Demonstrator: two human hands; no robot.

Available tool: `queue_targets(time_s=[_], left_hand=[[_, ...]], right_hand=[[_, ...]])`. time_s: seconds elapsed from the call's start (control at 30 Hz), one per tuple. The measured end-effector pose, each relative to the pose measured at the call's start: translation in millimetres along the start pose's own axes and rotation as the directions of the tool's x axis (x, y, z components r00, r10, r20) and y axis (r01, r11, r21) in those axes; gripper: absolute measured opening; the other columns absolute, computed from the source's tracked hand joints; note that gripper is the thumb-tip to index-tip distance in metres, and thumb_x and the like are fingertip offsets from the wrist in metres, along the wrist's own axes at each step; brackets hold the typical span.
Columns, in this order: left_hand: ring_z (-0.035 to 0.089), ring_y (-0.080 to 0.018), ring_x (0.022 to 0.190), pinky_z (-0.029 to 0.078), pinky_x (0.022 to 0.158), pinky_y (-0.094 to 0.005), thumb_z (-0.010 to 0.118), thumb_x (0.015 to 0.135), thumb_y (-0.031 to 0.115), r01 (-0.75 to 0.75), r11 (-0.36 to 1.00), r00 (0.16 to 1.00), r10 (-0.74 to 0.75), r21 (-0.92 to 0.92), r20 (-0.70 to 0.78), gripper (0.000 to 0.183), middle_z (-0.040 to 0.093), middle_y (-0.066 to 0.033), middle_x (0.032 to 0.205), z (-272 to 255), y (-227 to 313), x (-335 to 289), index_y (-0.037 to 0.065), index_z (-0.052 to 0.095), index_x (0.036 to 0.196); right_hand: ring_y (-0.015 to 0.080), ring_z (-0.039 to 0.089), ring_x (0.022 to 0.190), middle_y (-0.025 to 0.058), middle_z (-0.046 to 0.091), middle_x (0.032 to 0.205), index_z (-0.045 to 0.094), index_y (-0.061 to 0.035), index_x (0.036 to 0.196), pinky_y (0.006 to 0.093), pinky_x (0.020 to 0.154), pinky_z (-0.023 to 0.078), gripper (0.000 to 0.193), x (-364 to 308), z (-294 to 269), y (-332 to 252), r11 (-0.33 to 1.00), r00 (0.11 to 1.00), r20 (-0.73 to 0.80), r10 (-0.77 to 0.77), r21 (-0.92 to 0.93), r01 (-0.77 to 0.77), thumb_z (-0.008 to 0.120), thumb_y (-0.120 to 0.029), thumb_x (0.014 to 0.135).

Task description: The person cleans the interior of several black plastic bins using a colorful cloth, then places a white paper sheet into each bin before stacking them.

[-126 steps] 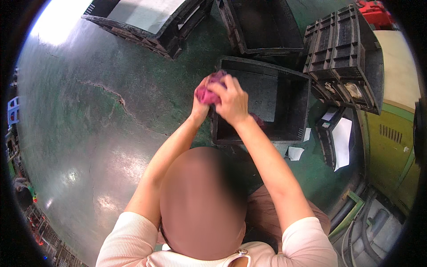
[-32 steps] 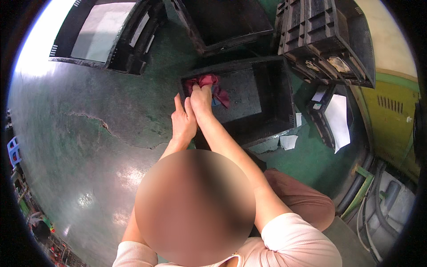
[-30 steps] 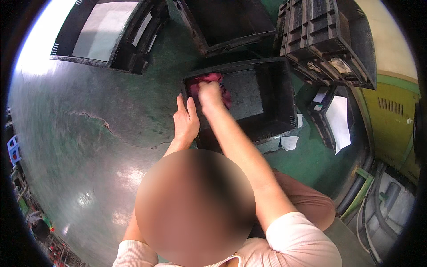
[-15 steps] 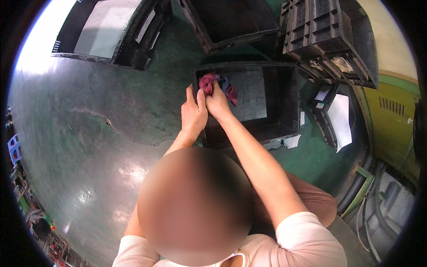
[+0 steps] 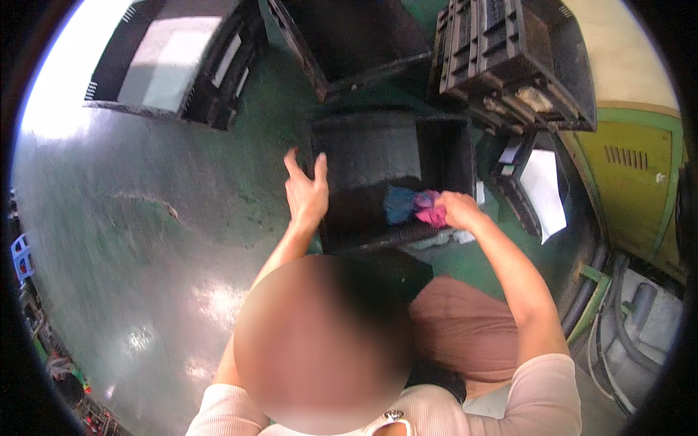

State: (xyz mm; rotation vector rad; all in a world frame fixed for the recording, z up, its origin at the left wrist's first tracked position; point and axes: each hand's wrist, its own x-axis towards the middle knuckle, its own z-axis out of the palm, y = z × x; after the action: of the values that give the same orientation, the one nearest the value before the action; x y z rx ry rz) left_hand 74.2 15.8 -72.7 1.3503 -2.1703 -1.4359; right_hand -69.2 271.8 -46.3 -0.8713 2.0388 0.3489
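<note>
A shallow black plastic crate [image 5: 445, 163] lies on the floor in front of me. My right hand [image 5: 459, 211] is closed on a crumpled rag [image 5: 402, 204], pink at my fingers and blue at its loose end. The rag hangs over the near right part of the crate; whether it touches the crate is unclear. At the crate's left wall, my left hand [image 5: 308, 198] has thumb and fingers apart and holds nothing. Its fingers are to the left of the wall and its thumb close to the rim; contact with the wall cannot be made out.
More black crates stand beyond: one at far left [image 5: 190, 120], one at far middle [image 5: 378, 73], and stacked ones [image 5: 502, 80] at far right. A white sheet [image 5: 544, 195] leans by a small black crate. A green cabinet [image 5: 629, 185] stands along the right side.
My right hand has carried the rag from the crate's far left corner to its near right side. My left hand stays by the left wall, its thumb and fingers now wider apart.
</note>
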Motion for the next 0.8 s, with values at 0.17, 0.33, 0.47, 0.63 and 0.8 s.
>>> queue_targets(time_s=[0.17,0.33,0.47,0.63,0.8], left_hand=[[0.053,-0.0457,0.087,0.039,0.077,-0.0449,0.052,0.081,0.038,0.044,0.999,0.998,-0.043,-0.021,0.042,0.055,0.054,-0.0330,0.088,4.6,-3.3,-4.6,0.001,0.031,0.116],[0.052,-0.0460,0.089,0.039,0.078,-0.0456,0.050,0.081,0.041,0.024,0.999,0.997,-0.026,0.027,0.075,0.057,0.054,-0.0331,0.091,4.5,5.9,-7.0,0.000,0.031,0.116],[0.052,-0.0453,0.091,0.039,0.079,-0.0454,0.050,0.081,0.041,-0.017,1.000,0.998,0.017,0.006,0.059,0.059,0.054,-0.0334,0.092,2.4,4.4,-5.2,-0.001,0.030,0.118],[0.043,-0.0442,0.106,0.035,0.089,-0.0438,0.049,0.081,0.042,0.049,0.993,0.998,-0.044,-0.107,0.042,0.062,0.045,-0.0298,0.114,-10.2,-13.0,-16.6,-0.001,0.030,0.122],[0.049,-0.0414,0.102,0.037,0.088,-0.0406,0.048,0.081,0.046,0.231,0.971,0.936,-0.241,-0.069,-0.256,0.063,0.051,-0.0294,0.107,-66.6,-55.6,-32.4,0.002,0.034,0.123]], right_hand=[[0.0313,0.058,0.086,0.0147,0.057,0.094,0.059,-0.0145,0.096,0.0426,0.071,0.048,0.024,10.2,19.2,-63.9,0.986,0.985,-0.046,-0.168,0.011,0.169,0.053,-0.020,0.073],[0.0348,0.054,0.092,0.0159,0.055,0.098,0.056,-0.0085,0.096,0.0431,0.077,0.044,0.029,8.5,11.9,-132.6,0.823,0.870,-0.175,-0.461,0.281,0.493,0.047,-0.008,0.068],[0.0303,0.054,0.095,0.0123,0.058,0.097,0.060,-0.0140,0.091,0.0418,0.075,0.045,0.019,-0.7,6.9,-59.9,0.970,0.977,-0.042,-0.209,0.119,0.213,0.050,-0.019,0.075],[0.0345,0.056,0.085,0.0176,0.060,0.086,0.061,-0.0082,0.084,0.0412,0.069,0.045,0.021,-35.5,-19.1,-8.7,0.913,0.942,-0.238,-0.236,0.277,0.299,0.052,-0.010,0.065],[0.0062,0.047,0.077,-0.0026,0.055,0.083,0.057,-0.0031,0.090,0.0226,0.070,0.040,0.013,-110.8,-90.2,-44.0,0.303,0.849,-0.506,-0.151,0.794,0.527,0.055,-0.004,0.077]])
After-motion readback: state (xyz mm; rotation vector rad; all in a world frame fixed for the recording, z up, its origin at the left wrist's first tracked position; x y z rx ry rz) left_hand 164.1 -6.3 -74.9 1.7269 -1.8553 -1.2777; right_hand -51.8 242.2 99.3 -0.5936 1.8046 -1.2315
